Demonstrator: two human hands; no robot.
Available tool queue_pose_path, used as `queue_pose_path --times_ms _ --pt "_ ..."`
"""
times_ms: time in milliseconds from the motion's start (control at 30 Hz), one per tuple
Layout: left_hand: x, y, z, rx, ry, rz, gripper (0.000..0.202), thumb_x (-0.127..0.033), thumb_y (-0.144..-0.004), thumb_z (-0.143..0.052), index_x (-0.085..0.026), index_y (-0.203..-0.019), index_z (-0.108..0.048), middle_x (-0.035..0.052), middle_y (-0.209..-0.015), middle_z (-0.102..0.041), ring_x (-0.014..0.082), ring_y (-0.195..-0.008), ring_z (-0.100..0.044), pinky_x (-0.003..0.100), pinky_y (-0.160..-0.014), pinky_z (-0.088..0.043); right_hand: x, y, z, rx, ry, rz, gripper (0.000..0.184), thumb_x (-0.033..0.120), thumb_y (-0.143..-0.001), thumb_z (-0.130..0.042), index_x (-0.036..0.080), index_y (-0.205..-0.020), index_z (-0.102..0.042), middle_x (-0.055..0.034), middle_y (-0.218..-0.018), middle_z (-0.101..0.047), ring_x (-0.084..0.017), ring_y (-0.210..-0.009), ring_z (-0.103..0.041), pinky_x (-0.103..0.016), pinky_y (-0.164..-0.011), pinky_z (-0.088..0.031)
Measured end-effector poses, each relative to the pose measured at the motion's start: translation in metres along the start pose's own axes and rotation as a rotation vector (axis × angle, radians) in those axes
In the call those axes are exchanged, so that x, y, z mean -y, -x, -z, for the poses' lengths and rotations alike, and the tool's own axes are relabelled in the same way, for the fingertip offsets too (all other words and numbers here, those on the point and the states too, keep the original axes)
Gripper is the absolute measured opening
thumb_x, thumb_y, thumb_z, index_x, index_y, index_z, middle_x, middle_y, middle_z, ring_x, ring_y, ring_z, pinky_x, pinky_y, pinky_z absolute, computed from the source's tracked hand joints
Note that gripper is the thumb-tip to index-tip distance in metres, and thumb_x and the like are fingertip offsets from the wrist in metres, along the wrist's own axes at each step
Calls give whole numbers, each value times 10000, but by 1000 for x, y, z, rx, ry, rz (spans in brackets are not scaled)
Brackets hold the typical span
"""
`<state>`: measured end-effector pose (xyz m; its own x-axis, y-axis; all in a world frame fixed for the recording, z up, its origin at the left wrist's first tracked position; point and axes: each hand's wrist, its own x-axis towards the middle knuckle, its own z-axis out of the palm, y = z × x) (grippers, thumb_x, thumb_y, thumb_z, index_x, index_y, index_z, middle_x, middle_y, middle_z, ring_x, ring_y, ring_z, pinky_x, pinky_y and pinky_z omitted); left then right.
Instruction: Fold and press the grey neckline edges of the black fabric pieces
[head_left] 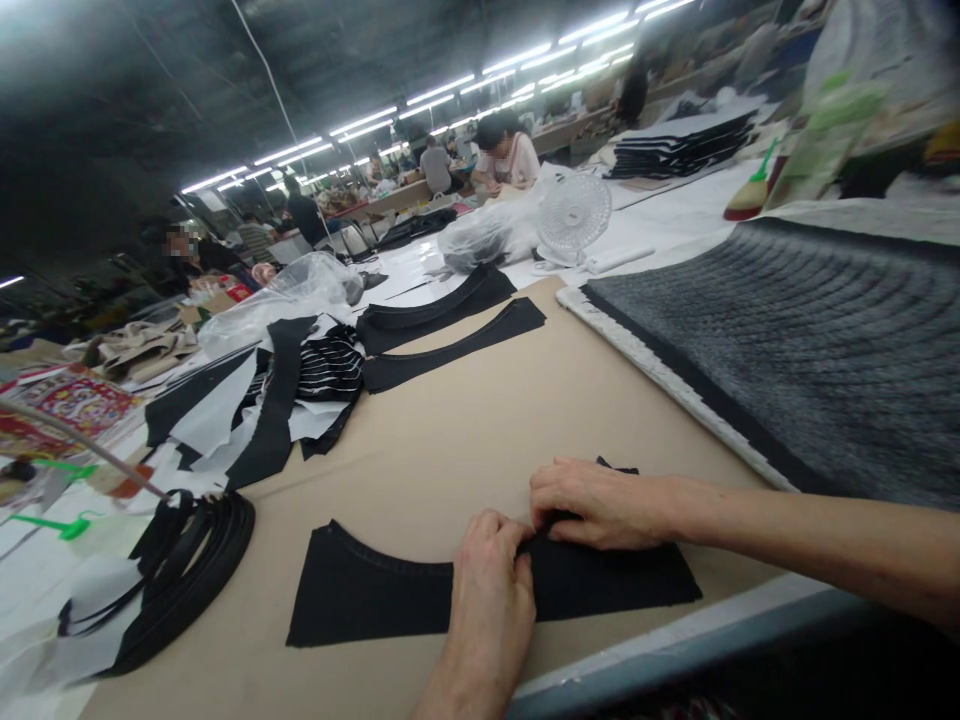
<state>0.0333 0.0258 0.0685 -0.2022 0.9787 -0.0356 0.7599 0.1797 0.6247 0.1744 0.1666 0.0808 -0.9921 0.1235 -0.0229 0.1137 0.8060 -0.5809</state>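
A curved black fabric piece (367,595) lies flat on the tan paper-covered table (465,440) near its front edge. My left hand (491,585) rests on the piece's middle, fingers curled and pinching its upper edge. My right hand (600,503) lies just right of it, fingers pressed together on the same edge of the fabric. Both hands meet at the top of the curve.
Two more curved black pieces (450,345) lie farther back. A pile of black, white and striped cut pieces (285,395) sits at left, coiled black strips (187,570) near left. A dark textured mat (810,340) is right; a white fan (574,215) and plastic bags behind. Other people work far off.
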Motion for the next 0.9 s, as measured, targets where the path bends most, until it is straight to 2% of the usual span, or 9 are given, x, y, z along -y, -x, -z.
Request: queue_pose_path --times_ms 133,267,333,433,500,600,700,767,900 --pt "-1 3 -4 -20 -63 -40 361 38 -783 -493 -207 -942 -705 26 -896 -644 178 -898 -597 319 -836 -489 -2 3 -3 -32 56 78 158 45 -822 -626 181 -901 -633 -13 -891 -615 -181 -884 -557 -313 -822 -358" --pt "12 18 -28 -181 -258 -233 391 21 -824 -423 -182 -1051 -668 50 -904 -632 191 -843 -579 321 -765 -506 -8 9 -10 -84 177 196 91 98 -893 -560 175 -870 -605 -34 -870 -581 -182 -848 -520 -309 -777 -351" --pt "22 28 -43 -310 -357 -342 464 34 -803 -407 -138 -1182 -612 77 -983 -646 215 -908 -579 348 -814 -503 -11 13 -13 -97 221 232 115 121 -925 -512 177 -866 -594 -45 -871 -569 -185 -834 -504 -310 -758 -348" --pt "34 40 -58 -440 -438 -435 540 33 -810 -381 -122 -1307 -526 93 -1195 -628 231 -1127 -532 359 -964 -441 -14 17 -15 -103 281 260 173 136 -957 -441 177 -852 -573 -54 -869 -555 -186 -808 -480 -317 -739 -345" --pt "39 44 -61 -483 -417 -452 529 14 -829 -375 -141 -1313 -523 72 -1253 -614 215 -1196 -498 343 -1008 -401 -15 19 -14 -101 306 262 182 141 -963 -425 178 -852 -564 -57 -873 -551 -188 -803 -471 -322 -736 -348" --pt "38 43 -59 -535 -318 -473 476 -17 -858 -362 -156 -1271 -554 60 -1217 -639 207 -1167 -518 371 -1033 -365 -17 21 -12 -88 310 256 141 149 -952 -450 179 -876 -564 -60 -894 -552 -194 -825 -476 -322 -753 -363" --pt "30 37 -50 -524 -246 -401 382 -68 -899 -391 -201 -1191 -597 47 -1102 -673 233 -1109 -536 431 -1010 -368 -18 22 -10 -104 252 235 70 156 -923 -516 168 -968 -569 -76 -972 -556 -202 -902 -491 -311 -804 -387" --pt "19 31 -41 -462 -218 -316 341 -92 -898 -444 -218 -1173 -600 53 -1052 -663 247 -1071 -537 440 -960 -404 -18 21 -8 -122 210 207 165 179 -890 -590 154 -1051 -560 -87 -1018 -558 -212 -948 -498 -312 -835 -395" --pt "-5 11 -25 -201 -131 -132 372 -42 -819 -515 -226 -1128 -611 58 -1027 -617 232 -972 -551 398 -874 -459 -17 18 0 -97 176 139 287 214 -808 -715 160 -1048 -568 -65 -975 -582 -216 -908 -522 -325 -820 -398"
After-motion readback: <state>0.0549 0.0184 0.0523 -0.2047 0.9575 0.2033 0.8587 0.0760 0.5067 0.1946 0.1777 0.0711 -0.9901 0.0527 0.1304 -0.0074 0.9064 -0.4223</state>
